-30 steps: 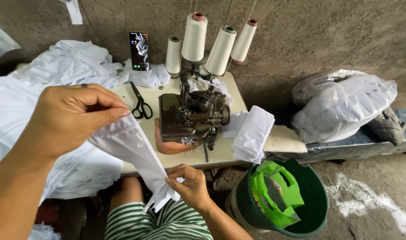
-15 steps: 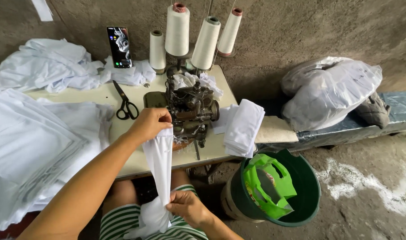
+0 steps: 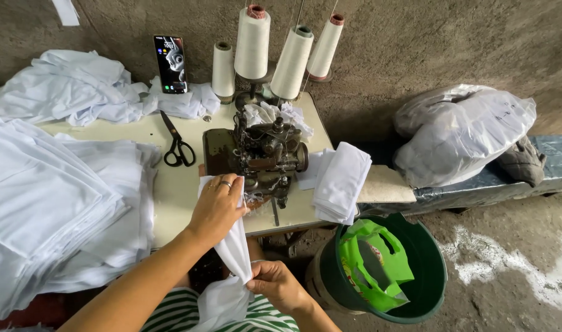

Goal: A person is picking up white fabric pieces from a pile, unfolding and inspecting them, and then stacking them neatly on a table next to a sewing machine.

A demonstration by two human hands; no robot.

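Observation:
My left hand (image 3: 216, 209) grips the upper end of a narrow white cloth strip (image 3: 237, 249) and presses it onto the table right beside the dark overlock sewing machine (image 3: 256, 154). Lower down, over my striped lap, my right hand (image 3: 275, 286) pinches the strip's other end, which bunches below. The strip runs taut and slanted between both hands. Several white thread cones (image 3: 252, 42) stand behind the machine.
Black scissors (image 3: 176, 147) lie left of the machine, and a phone (image 3: 171, 63) leans on the wall. Stacked white fabric (image 3: 53, 203) fills the table's left. Folded white pieces (image 3: 342, 181) hang off the right edge above a green bucket (image 3: 416, 289). A stuffed plastic bag (image 3: 465, 132) lies right.
My left hand has carried the strip's top end forward and down to the table beside the machine. My right hand stays low holding the other end.

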